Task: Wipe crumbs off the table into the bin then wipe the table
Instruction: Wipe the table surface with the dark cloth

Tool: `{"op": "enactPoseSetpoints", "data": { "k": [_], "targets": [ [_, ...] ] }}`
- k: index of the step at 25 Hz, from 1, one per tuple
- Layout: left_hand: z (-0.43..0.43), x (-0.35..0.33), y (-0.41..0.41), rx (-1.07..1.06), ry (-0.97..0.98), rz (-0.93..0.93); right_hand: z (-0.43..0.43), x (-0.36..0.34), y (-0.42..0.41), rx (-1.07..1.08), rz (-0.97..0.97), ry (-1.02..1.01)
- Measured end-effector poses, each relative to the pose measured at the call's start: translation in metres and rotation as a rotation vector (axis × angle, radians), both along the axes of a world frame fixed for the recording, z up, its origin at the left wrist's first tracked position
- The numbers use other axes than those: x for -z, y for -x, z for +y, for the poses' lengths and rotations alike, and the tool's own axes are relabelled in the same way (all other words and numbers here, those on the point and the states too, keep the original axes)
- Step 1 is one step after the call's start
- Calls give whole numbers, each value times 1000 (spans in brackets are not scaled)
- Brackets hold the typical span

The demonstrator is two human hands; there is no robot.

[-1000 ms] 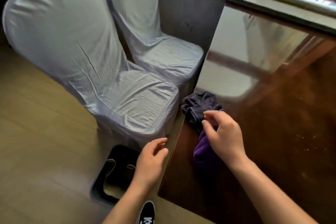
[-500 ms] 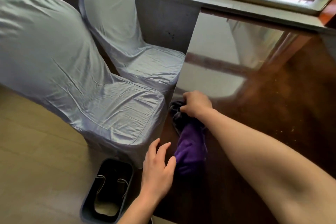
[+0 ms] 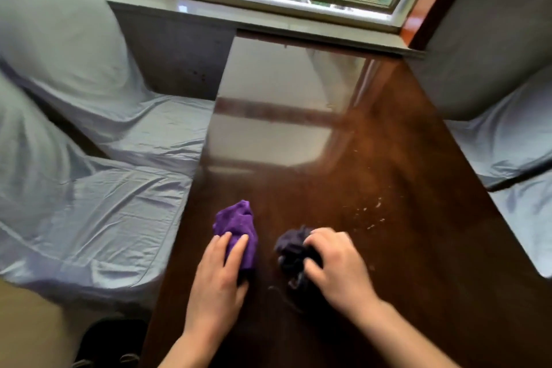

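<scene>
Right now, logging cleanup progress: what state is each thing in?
purple cloth: bunched on the table, pressed by left hand.
dark cloth: crumpled, gripped by right hand.
crumbs: scattered, unswept, right of both cloths.
bin: on the floor at the table's left, mostly out of view.

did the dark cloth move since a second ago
Yes. The dark cloth, gripped by the right hand, has come in from the left edge of the table, now right of the purple cloth.
</scene>
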State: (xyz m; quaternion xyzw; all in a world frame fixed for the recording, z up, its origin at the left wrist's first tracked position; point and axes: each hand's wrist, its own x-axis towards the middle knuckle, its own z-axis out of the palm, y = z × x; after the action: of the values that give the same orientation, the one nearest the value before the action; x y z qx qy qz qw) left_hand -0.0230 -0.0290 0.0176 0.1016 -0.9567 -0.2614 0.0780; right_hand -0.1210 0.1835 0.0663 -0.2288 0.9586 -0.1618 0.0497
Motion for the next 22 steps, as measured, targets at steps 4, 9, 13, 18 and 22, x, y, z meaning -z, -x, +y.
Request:
{"op": "enactPoseSetpoints", "data": {
  "k": [4, 9, 13, 18, 22],
  "targets": [
    [4, 1, 48, -51, 116, 19, 8, 34, -14, -134, 104, -78],
    [30, 7, 56, 58, 357, 127, 113, 46, 36, 244, 150, -42],
    [61, 21, 54, 161, 394, 39, 170, 47, 77, 535, 35, -81],
    [63, 31, 54, 146, 448, -54, 131, 56, 85, 418, 42, -88],
    [61, 28, 57, 111, 445, -116, 106, 60, 45, 132, 119, -31]
  ]
}}
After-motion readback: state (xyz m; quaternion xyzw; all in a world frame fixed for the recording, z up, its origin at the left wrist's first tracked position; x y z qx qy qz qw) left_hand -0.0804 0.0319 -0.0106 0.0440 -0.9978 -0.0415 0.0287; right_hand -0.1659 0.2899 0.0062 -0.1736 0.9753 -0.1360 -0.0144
